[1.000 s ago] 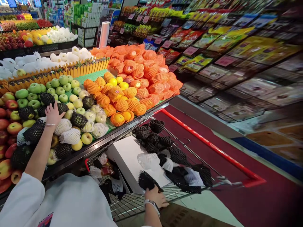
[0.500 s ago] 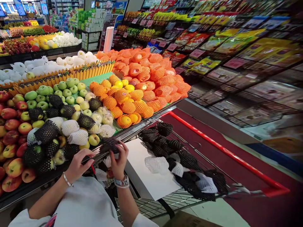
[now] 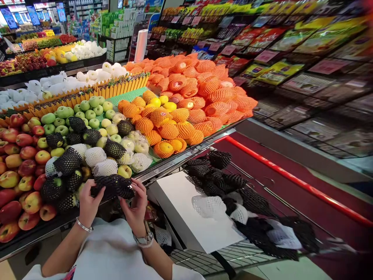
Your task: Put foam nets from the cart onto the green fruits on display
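Between both hands a black foam net sleeve (image 3: 114, 186) is held over the front edge of the fruit display. My left hand (image 3: 91, 196) pinches its left end, and my right hand (image 3: 136, 200) grips its right end. Whether anything is inside the net cannot be made out. Just beyond lie apples in black nets and white nets (image 3: 105, 167), with a bare yellow-green apple (image 3: 124, 171) near the sleeve. Red apples (image 3: 31, 202) are piled at the left.
At the right, a shopping cart with a red handle (image 3: 271, 165) bears a white box (image 3: 198, 217) and loose black nets (image 3: 215, 175) and white nets (image 3: 210, 206). Oranges in orange nets (image 3: 160, 116) fill the display's right part. Packaged goods (image 3: 274, 72) hang behind.
My left hand has moved up and now grips the black net, which is stretched lengthwise between both hands. My right hand has moved left and down. The view has shifted.
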A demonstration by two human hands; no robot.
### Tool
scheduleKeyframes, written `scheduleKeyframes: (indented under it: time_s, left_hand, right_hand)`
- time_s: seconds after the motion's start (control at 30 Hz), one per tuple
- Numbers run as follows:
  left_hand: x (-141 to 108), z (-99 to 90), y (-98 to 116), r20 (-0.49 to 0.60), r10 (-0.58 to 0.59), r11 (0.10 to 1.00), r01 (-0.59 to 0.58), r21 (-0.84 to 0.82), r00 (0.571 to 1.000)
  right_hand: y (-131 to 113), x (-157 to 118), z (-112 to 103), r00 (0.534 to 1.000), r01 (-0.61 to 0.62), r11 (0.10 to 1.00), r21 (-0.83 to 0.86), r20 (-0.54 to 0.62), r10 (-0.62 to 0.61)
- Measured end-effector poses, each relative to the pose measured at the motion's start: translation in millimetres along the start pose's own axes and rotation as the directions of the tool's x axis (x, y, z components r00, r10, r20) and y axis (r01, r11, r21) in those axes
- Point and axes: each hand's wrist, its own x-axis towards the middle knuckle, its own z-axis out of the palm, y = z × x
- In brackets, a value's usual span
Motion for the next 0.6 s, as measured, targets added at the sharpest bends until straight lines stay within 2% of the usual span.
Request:
scheduleKeyframes:
  time_s: [0.07,0.13,0.23,0.3,0.33,0.4,0.47,0.6]
  left_hand:
    - [1,-3.1,0,0.006,-0.031,0.999,0.031,-0.023,1.0]
    - [0,-5.0,2,0.098,-0.102,0.989,0.112,-0.1,0.99]
    - [-2,-6.5,7,0.198,-0.238,0.929,0.283,-0.239,0.951]
    - [-3,-8.5,9,0.311,-0.28,0.891,0.366,-0.267,0.908]
    - [-3,-10.0,9,0.403,-0.275,0.882,0.396,-0.256,0.873]
    - [-3,-14.1,6,0.59,-0.244,0.874,0.438,-0.21,0.77]
    - [-2,-18.6,0,0.675,-0.237,0.871,0.461,-0.171,0.699]
    - [-2,-23.9,-14,0.701,-0.239,0.913,0.401,-0.074,0.672]
  right_hand:
    - [4,-3,2,0.998,-0.054,0.997,0.048,-0.031,0.055]
    - [10,-6,5,0.988,-0.144,0.985,0.093,-0.04,0.148]
    - [20,-11,7,0.949,-0.308,0.932,0.191,-0.012,0.315]
    - [22,-13,6,0.925,-0.375,0.896,0.239,0.036,0.378]
    - [22,-14,5,0.918,-0.395,0.887,0.24,0.058,0.393]
    - [20,-15,0,0.912,-0.409,0.889,0.205,0.092,0.399]
    - [17,-17,-7,0.921,-0.389,0.907,0.162,0.09,0.379]
    - [10,-24,-17,0.941,-0.333,0.914,0.233,0.144,0.306]
